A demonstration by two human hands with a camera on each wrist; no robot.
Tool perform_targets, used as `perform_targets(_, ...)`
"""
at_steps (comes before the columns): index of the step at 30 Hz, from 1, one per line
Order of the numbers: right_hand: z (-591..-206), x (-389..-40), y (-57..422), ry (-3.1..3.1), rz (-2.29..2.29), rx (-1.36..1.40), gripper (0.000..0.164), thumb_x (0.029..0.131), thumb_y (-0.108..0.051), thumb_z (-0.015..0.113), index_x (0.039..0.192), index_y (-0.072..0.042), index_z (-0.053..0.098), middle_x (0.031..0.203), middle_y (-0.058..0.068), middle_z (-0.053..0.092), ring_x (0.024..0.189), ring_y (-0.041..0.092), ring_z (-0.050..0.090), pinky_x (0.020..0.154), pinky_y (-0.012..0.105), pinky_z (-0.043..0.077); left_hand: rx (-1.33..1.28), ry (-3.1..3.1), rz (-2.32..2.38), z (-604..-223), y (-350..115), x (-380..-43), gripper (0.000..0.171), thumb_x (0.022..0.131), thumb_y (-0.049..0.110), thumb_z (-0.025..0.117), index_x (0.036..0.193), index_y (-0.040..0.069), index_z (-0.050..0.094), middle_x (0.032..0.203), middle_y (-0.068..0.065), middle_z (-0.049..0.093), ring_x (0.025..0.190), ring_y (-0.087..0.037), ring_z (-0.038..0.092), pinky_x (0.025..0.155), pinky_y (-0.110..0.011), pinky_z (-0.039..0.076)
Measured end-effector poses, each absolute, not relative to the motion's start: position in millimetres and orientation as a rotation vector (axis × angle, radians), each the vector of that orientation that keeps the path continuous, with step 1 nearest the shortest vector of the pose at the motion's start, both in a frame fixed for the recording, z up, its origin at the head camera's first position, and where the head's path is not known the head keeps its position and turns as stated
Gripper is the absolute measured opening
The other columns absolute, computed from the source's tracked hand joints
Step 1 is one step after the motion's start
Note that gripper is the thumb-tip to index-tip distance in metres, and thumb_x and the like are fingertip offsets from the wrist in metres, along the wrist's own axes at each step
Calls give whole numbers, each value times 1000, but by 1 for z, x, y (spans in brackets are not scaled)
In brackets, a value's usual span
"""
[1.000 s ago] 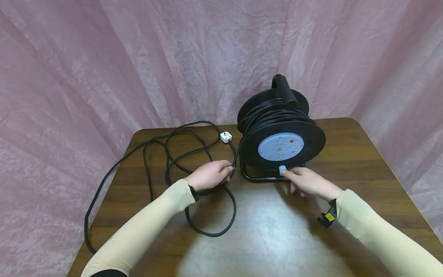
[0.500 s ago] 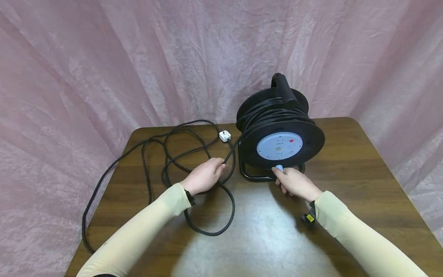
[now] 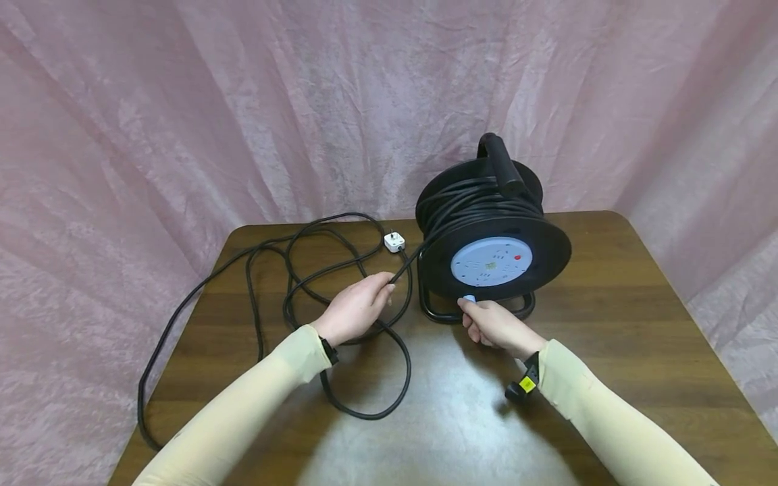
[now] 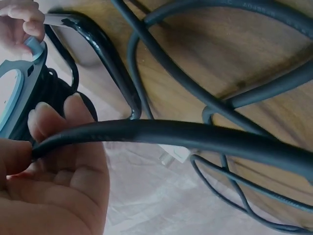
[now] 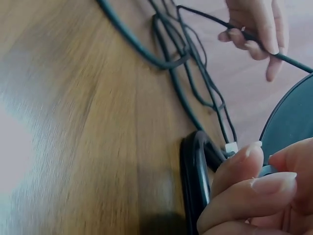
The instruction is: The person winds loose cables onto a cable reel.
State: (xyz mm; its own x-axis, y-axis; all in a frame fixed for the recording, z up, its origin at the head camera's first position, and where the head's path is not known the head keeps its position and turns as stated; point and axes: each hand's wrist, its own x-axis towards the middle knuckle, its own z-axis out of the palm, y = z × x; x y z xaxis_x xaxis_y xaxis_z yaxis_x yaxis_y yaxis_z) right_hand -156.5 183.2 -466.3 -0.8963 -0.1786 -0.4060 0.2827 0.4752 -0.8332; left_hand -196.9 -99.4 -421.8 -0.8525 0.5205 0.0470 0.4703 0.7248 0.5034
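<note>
A black cable reel (image 3: 437, 270) with a light-blue socket panel (image 3: 491, 262) stands on a tube frame at the table's back right. My right hand (image 3: 495, 327) pinches the small light-blue crank knob (image 3: 469, 298) at the lower edge of its front disc; in the right wrist view the fingers mostly cover the knob. To the left, my left hand (image 3: 357, 307) holds the black cable (image 4: 161, 131), which runs from between thumb and fingers up to the reel. Behind that hand a white plug (image 3: 394, 241) lies on the table.
Loose loops of cable (image 3: 408, 378) spread over the left half of the wooden table (image 3: 620, 304), one length hanging near its left edge. A black carry handle (image 3: 502, 165) tops the reel. Pink curtains (image 3: 365, 101) hang behind the table.
My right hand has moved left with the knob along the disc's lower edge, and the socket panel has turned. My left hand has shifted slightly left and up, still holding the cable.
</note>
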Motion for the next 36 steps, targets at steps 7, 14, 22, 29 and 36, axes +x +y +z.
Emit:
perform_targets(7,-469,-153,178,2161,-1524,88,54,105,-47,39,84,0,54,58,1,49,44,7,33,42,21,27,772,2821,770,-423,-107,-188,19,108,30,43,111,22,61,81,5,61,70,-9,54,66,-32,45)
perform_targets(14,-466,-155,173,2121,-1517,99,57,104,-51,37,82,-2,55,58,1,47,44,8,31,41,22,24,786,2820,790,-422,-110,-180,21,109,29,41,116,20,59,85,5,64,72,-8,57,69,-31,48)
perform_targets(22,-461,-160,164,2196,-1481,62,71,101,-63,37,105,3,66,64,1,54,47,10,38,43,24,26,764,2879,981,-410,-108,-186,24,108,29,42,120,19,61,93,6,59,80,-12,54,73,-33,45)
perform_targets(29,-460,-164,161,2157,-1525,101,69,103,-60,34,91,3,58,58,0,50,44,10,37,42,24,26,824,2905,1338,-375,-108,-194,27,106,43,46,108,22,63,82,3,53,69,-14,47,62,-33,40)
perform_targets(36,-462,-167,168,2062,-1586,121,62,104,-57,32,87,-1,52,60,0,47,45,9,33,43,23,26,1070,2807,1744,-316,-88,-200,25,106,33,49,108,14,66,90,3,61,73,-12,48,65,-31,40)
